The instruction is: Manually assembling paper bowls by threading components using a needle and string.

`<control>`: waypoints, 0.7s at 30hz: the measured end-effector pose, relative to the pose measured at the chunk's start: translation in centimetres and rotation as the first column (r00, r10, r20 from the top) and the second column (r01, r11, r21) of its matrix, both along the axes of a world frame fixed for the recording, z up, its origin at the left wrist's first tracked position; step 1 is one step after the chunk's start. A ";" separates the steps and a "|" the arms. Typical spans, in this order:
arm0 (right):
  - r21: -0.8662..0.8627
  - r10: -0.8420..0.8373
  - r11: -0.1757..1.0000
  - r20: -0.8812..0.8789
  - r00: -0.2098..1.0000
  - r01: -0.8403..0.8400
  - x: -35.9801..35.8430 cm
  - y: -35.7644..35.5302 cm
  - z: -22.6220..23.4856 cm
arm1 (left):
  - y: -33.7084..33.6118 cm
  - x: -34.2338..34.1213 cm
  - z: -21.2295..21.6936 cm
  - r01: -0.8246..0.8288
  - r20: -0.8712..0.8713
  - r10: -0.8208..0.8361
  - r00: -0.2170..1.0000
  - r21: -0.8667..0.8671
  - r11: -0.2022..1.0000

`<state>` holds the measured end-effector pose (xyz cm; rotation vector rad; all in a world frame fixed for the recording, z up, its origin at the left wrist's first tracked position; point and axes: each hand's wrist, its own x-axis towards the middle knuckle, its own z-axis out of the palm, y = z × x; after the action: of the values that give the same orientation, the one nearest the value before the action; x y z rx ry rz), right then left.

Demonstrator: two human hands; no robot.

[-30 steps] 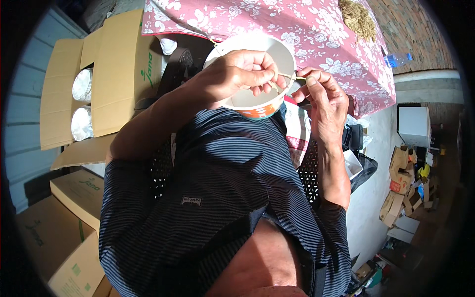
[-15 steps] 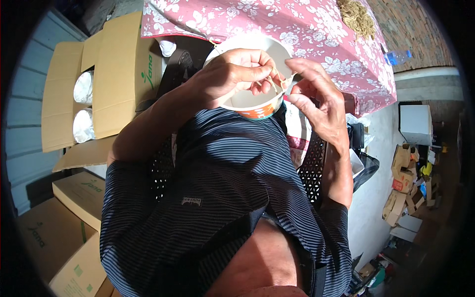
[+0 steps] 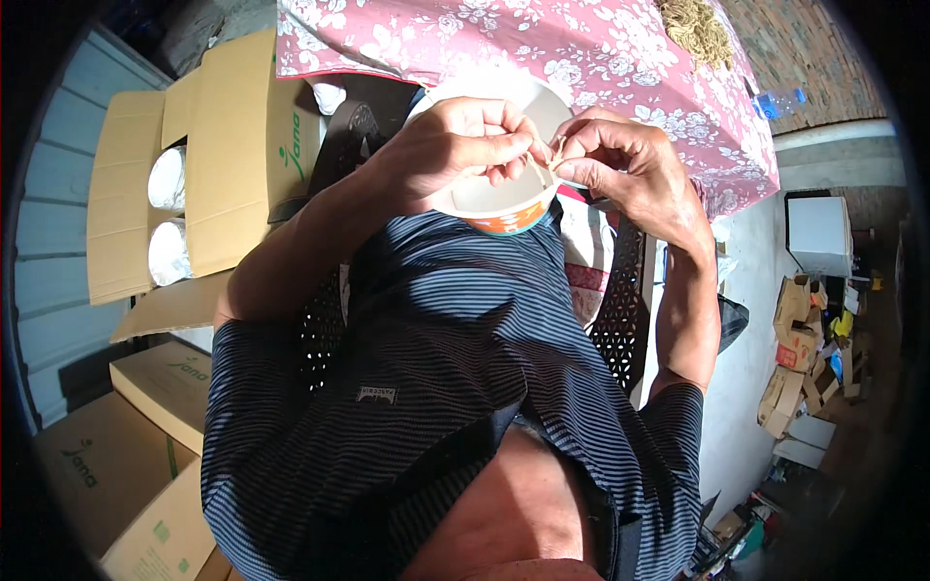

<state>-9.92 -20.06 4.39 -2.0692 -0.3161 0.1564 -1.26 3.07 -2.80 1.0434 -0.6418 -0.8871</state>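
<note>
Both hands are raised over a round tub (image 3: pixel 489 198), white inside with an orange and green outer wall, which sits at my lap. My left hand (image 3: pixel 463 147) is closed, thumb and forefinger pinching a thin beige strand (image 3: pixel 555 161). Close beside it, my right hand (image 3: pixel 628 167) pinches the same strand between thumb and fingertips. The strand's exact shape is too small to make out. Part of the tub's rim and inside is hidden behind my hands.
Ahead is a table under a pink floral cloth (image 3: pixel 407 39), bearing a tan bundle of strands (image 3: pixel 699 34). An open carton (image 3: pixel 228 145) with white-wrapped rolls (image 3: pixel 169 254) stands left, above more cartons (image 3: pixel 116 460). Flattened cardboard (image 3: pixel 780 397) and a white box (image 3: pixel 819 232) lie right.
My right hand's fingers have come in from a wider spread and now pinch closer to my left hand. The right forearm has swung outward a little. The left hand stays nearly in place.
</note>
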 end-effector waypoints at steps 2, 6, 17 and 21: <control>-0.022 0.021 1.000 0.040 0.999 -0.020 0.1 0.0 -0.3 | 0.0 0.0 0.0 -0.022 0.040 0.022 0.999 0.010 1.000; 0.230 -0.040 0.971 -0.129 0.991 0.069 -0.3 0.2 0.2 | 0.1 -0.2 0.6 -0.016 -0.017 0.016 1.000 0.003 1.000; 0.272 -0.054 0.962 0.112 0.992 0.021 -0.1 0.1 1.1 | 0.3 -0.6 2.4 -0.050 0.240 0.029 0.970 0.081 0.995; 0.056 -0.013 0.998 0.330 0.944 -0.006 0.1 0.4 1.4 | 0.1 -0.7 4.0 -0.193 0.461 0.161 0.872 0.021 0.981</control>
<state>-9.86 -19.64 5.81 -2.0367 -0.5150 -0.2043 -1.92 3.22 1.15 1.3677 -0.8976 -0.5005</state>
